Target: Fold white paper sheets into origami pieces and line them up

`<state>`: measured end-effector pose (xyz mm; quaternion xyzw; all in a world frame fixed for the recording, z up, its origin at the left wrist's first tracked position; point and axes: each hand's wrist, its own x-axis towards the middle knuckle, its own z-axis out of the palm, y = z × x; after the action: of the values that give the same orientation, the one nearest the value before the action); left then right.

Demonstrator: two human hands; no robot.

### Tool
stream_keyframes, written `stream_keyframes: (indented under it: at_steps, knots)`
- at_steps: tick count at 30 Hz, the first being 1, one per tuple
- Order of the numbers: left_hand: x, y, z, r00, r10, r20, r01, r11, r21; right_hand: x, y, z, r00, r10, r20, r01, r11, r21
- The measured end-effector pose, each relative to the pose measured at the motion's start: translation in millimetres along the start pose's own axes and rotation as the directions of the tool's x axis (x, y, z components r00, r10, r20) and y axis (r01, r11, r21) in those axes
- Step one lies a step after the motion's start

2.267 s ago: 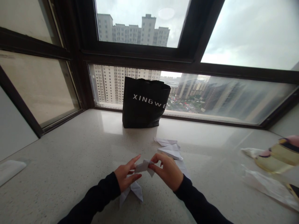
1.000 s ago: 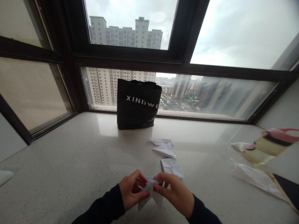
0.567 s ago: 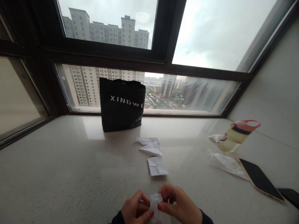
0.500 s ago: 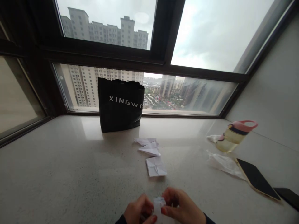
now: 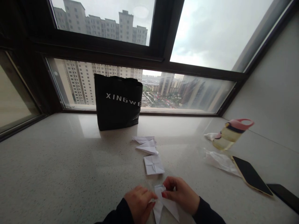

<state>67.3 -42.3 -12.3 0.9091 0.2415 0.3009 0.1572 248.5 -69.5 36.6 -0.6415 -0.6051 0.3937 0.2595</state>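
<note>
1. The white paper figure [image 5: 171,207] is low in the view, between the two hands, with a narrow folded top and two pointed flaps spreading towards the person.
2. The right hand [image 5: 183,193] pinches its upper right edge, thumb and forefinger closed on the paper with no clear gap.
3. The left hand [image 5: 140,200] is at its left side, fingers bent and close together; whether they grip the paper or only touch it, I cannot tell.
4. The figure looks very light and soft, a little stiffer where the layers stack up. It probably creases or tears easily, so a gentle pinch suits it.
5. The thick folded top seems the best hold — the thin flap tips would likely bend under pressure.
6. Just beyond the hands, a square paper packet [image 5: 153,165] lies flat on the speckled surface [image 5: 93,180]. Behind it are a pointed paper piece [image 5: 148,147] and a narrow paper strip [image 5: 143,139], close together.
7. Farther back, a black bag [image 5: 118,104] stands upright by the window; a pink-lidded bottle [image 5: 230,133] and a phone [image 5: 252,175] are off to the right.
</note>
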Motion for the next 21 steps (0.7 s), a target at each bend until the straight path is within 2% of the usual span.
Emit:
stream_keyframes:
  at_steps: [2, 5, 8, 11, 15, 19, 21]
  knots:
    - [-3, -3, 9.4, 0.990, 0.092, -0.106, -0.084, 0.994, 0.072, 2, 0, 1, 1.000, -0.003, 0.002, 0.003, 1.000, 0.015]
    - [-6, -7, 24.0, 0.946, 0.190, -0.264, -0.142, 0.971, 0.191, 6, 4, 1, 0.999, 0.013, -0.037, -0.015, 0.999, -0.037]
    - [-7, -7, 28.7, 0.912, 0.240, -0.334, -0.150, 0.950, 0.273, 9, 9, 2, 0.996, 0.014, -0.086, -0.025, 0.990, -0.138]
    - [-5, -4, 19.2, 0.928, 0.211, -0.308, -0.123, 0.952, 0.281, 9, 12, 1, 0.991, -0.016, -0.131, -0.012, 0.977, -0.212]
    - [-4, 0, 6.3, 0.974, 0.140, -0.176, -0.100, 0.971, 0.219, 8, 11, -1, 0.997, -0.015, -0.079, 0.000, 0.982, -0.187]
    - [-6, -7, 16.7, 0.957, 0.170, -0.234, -0.130, 0.975, 0.178, 8, 8, -4, 0.999, 0.034, -0.040, -0.040, 0.987, -0.156]
    - [-7, -9, 21.2, 0.957, 0.174, -0.231, -0.141, 0.978, 0.153, 8, 7, -5, 0.998, 0.062, -0.011, -0.063, 0.996, -0.061]
